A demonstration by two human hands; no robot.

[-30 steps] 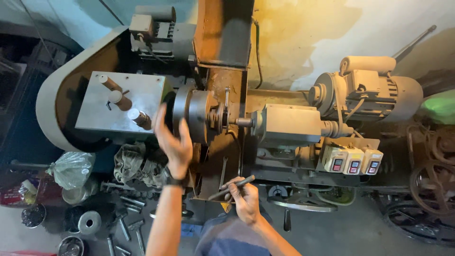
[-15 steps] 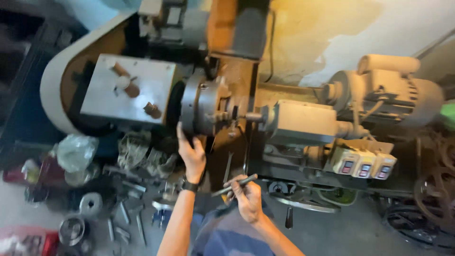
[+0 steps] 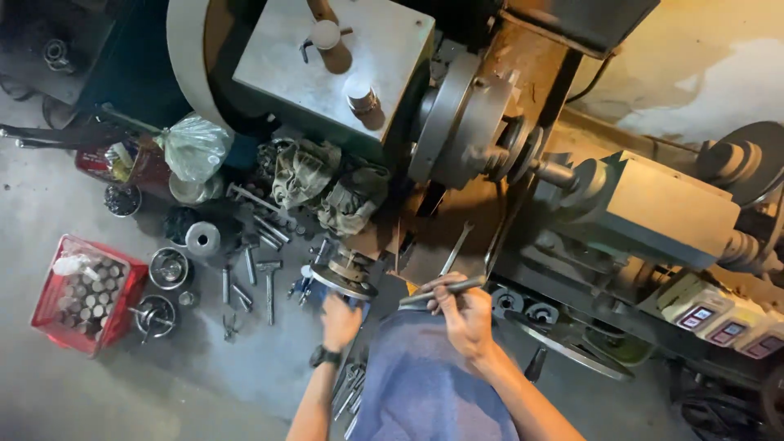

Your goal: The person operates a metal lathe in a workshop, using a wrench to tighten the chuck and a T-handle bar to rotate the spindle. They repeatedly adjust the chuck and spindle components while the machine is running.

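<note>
Landmark: the lathe chuck (image 3: 461, 122), grey disc, face turned right toward the grey tailstock block (image 3: 653, 208).

Packages and labels: a red plastic crate (image 3: 49, 306) of grey metal cylinders is sitting on the floor far down-left of the chuck. A crumpled clear plastic bag (image 3: 194, 147) is lying left of the chuck, beside a dark red tin (image 3: 139, 167). Three small pale switch boxes (image 3: 723, 327) with reddish faces are lining up in a row low right of the chuck, past the tailstock block; their markings are too small to tell.

Around: olive rags (image 3: 327, 184) are bunching just below-left of the chuck. Loose bolts and a T-handled key (image 3: 268, 282) are scattering across the floor further down-left, near two small metal bowls (image 3: 167, 268). A round flanged metal part (image 3: 347, 276) is standing directly below the chuck.

Hands: your left hand (image 3: 340, 320) is reaching to that flanged part, fingers curling at its lower rim; whether it is gripping, I cannot tell. Your right hand (image 3: 465, 314), below the chuck, is closing its grip on a thin metal rod (image 3: 441, 292). The rod's long axis is running nearly level, tip pointing left and slightly down, toward the flanged part. Your blue-clad knee (image 3: 416, 384) is blocking the floor beneath both hands.
</note>
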